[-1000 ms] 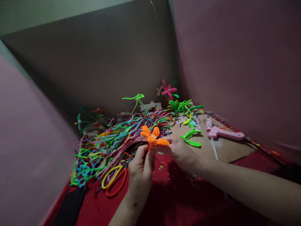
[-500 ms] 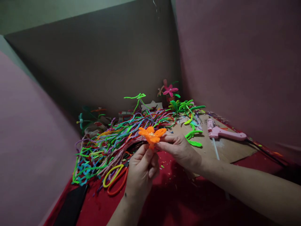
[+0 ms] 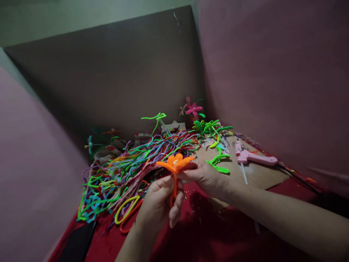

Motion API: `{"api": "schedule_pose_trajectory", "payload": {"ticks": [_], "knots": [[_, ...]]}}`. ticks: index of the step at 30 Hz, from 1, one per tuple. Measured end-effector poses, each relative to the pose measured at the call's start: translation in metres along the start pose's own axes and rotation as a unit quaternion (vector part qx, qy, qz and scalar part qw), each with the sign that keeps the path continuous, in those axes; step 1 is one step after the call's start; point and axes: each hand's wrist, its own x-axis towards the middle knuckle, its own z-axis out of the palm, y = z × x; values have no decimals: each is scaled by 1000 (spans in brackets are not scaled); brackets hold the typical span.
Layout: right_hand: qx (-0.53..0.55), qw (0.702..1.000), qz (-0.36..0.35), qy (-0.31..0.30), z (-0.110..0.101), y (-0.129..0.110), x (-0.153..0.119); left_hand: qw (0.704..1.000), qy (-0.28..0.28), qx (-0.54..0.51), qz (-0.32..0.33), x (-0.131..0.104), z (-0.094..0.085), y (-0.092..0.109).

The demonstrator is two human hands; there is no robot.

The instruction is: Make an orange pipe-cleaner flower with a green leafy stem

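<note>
An orange fuzzy flower [image 3: 176, 163] with pale stamens at its centre is held between my two hands, its petals spread upward. My left hand [image 3: 162, 200] is closed around the flower's orange stem, which shows between thumb and fingers. With thumb and fingers pinched, my right hand [image 3: 200, 174] grips the underside of a right-hand petal near the base. Behind my hands lies a large heap of multicoloured pipe cleaners [image 3: 141, 156]. Scissors with yellow and red handles [image 3: 127, 210] rest just left of my left hand, partly hidden by it.
A pink glue gun [image 3: 252, 157] lies on a brown board [image 3: 264, 176] at the right, with green leaf shapes [image 3: 218, 163] nearby. Pink flowers [image 3: 194, 109] stand at the back. A black flat object [image 3: 77, 242] is on the red cloth [image 3: 188, 233], front left.
The flower has tilted so its stem now shows below the petals. My left hand has opened slightly around the stem and moved a little lower. The whole view has shifted slightly.
</note>
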Motion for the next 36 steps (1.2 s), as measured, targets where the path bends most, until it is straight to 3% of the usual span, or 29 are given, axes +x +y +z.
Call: {"api": "schedule_pose_trajectory", "payload": {"ticks": [2, 5, 6, 8, 12, 17, 20, 24, 28, 30, 32, 36], "knots": [[-21, 999, -11, 29, 0, 2, 0, 992, 73, 95, 38, 1, 6, -1], [-77, 993, -45, 74, 1, 2, 0, 946, 186, 233, 129, 4, 8, -9], [-91, 991, -57, 74, 2, 1, 0, 923, 224, 269, 159, 5, 7, -13], [-101, 991, -62, 54, 4, -2, 0, 908, 250, 294, 165, 7, 2, -19], [-166, 984, -51, 42, 5, -9, -2, 955, 210, 170, 119, 7, 0, -19], [-199, 976, -82, 37, -2, -10, -1, 985, 145, 56, 80, 4, 8, -9], [-163, 983, -72, 37, -3, -8, 0, 994, 87, -24, 57, 4, 7, -9], [-71, 997, -5, 9, -1, -5, 2, 993, -12, -117, 14, 3, -3, -13], [-24, 999, 40, -1, -2, -2, 1, 992, -71, -101, -24, 4, -9, -11], [-21, 999, 25, 19, -2, -1, 0, 999, -34, -23, -6, 4, -8, -9], [-21, 999, 8, 48, -2, 0, -1, 993, 48, 99, 40, 5, -5, -10], [-40, 996, -1, 84, 1, 1, -2, 907, 202, 334, 159, 6, -1, -20]]}}
